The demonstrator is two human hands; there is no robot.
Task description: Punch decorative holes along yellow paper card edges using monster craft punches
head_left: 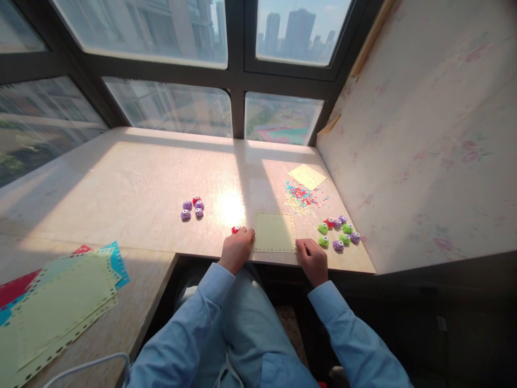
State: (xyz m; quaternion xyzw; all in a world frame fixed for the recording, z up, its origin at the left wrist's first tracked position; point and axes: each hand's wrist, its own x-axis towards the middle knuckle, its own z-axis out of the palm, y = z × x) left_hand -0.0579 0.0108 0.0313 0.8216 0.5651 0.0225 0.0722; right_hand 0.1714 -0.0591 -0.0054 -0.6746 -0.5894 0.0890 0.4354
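Note:
A pale yellow sheet [275, 233] with small holes along its edges lies on the ledge in front of me. My left hand [237, 249] pinches its left edge, and my right hand [312, 258] is closed at its lower right edge. Just beyond my left hand's fingers sits a red punch [235, 229], partly hidden. Farther left stands a small group of purple punches [187, 205] with one red punch [196, 200]. To the right of the sheet are several green punches [323, 241], purple punches [338, 246] and a red one [329, 222].
Red, blue and yellow paper bits [302, 198] are scattered behind the sheet, beside a small yellow paper [307, 176]. Larger punched sheets [68, 302] are stacked at the lower left, near a white cable [91, 362]. Windows rise behind the ledge [141, 183]; a papered wall [424, 161] bounds the right.

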